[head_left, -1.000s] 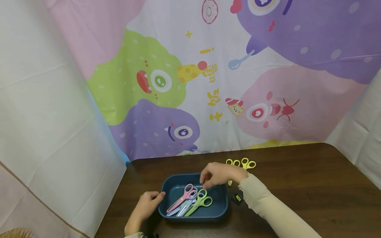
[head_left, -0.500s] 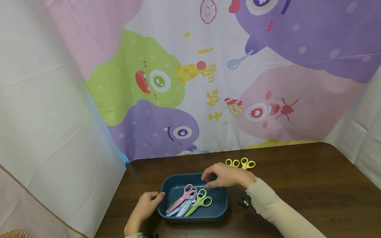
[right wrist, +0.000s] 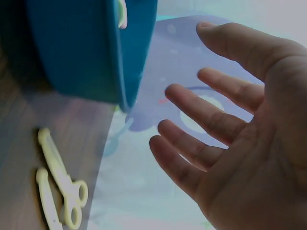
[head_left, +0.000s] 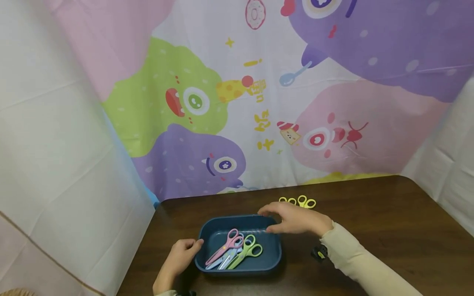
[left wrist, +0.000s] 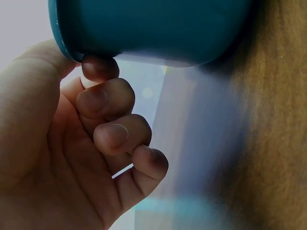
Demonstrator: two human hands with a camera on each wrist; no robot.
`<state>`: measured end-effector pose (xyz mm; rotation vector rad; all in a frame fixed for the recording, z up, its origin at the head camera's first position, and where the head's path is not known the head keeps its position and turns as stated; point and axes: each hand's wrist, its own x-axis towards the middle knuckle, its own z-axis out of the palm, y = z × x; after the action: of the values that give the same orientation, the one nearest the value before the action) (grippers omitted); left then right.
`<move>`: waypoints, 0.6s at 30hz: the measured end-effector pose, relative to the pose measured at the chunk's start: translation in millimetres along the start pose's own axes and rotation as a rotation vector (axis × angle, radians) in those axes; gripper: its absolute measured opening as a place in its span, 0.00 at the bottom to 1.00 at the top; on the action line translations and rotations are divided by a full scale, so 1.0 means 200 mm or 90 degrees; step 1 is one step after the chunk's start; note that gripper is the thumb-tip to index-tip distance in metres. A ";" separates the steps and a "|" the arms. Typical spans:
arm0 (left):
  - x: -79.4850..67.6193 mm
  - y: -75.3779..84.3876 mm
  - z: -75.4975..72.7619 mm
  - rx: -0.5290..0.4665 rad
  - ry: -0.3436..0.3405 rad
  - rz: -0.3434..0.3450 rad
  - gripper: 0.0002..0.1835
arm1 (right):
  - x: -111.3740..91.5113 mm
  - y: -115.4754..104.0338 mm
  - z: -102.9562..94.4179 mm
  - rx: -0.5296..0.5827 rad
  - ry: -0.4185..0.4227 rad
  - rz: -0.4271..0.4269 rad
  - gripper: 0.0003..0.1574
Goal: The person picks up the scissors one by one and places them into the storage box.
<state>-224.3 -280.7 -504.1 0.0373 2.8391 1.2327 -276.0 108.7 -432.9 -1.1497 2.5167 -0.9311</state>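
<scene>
A blue tray (head_left: 271,253) is seen at the lower centre of the head view, with pink scissors (head_left: 224,248), green scissors (head_left: 244,251) and pale blue scissors (head_left: 215,264) laid inside. Its left rim is pinched between thumb and finger by the left hand (head_left: 178,257). By its upper-right corner the right hand (head_left: 295,218) is held, fingers spread. Higher up, yellow scissors (right wrist: 70,189) are seen on the brown table (head_left: 359,218).

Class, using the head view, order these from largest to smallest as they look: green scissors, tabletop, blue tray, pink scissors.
1. Tabletop
2. Blue tray
3. Pink scissors and green scissors: too alike in size to rank.
</scene>
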 end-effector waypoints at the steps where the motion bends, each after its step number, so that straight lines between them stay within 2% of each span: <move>1: 0.00 0.00 0.00 0.000 0.000 -0.001 0.26 | -0.01 0.01 -0.01 -0.007 0.008 -0.001 0.35; 9: -0.01 0.00 0.00 -0.006 -0.005 -0.004 0.26 | -0.07 0.06 -0.06 -0.072 0.076 -0.002 0.36; 18: 0.00 0.00 0.00 -0.008 -0.003 -0.007 0.26 | -0.15 0.13 -0.11 -0.093 0.101 -0.005 0.40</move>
<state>-223.5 -280.0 -504.1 0.0240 2.8224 1.2473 -281.9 153.9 -433.9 -1.1697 2.7489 -0.8853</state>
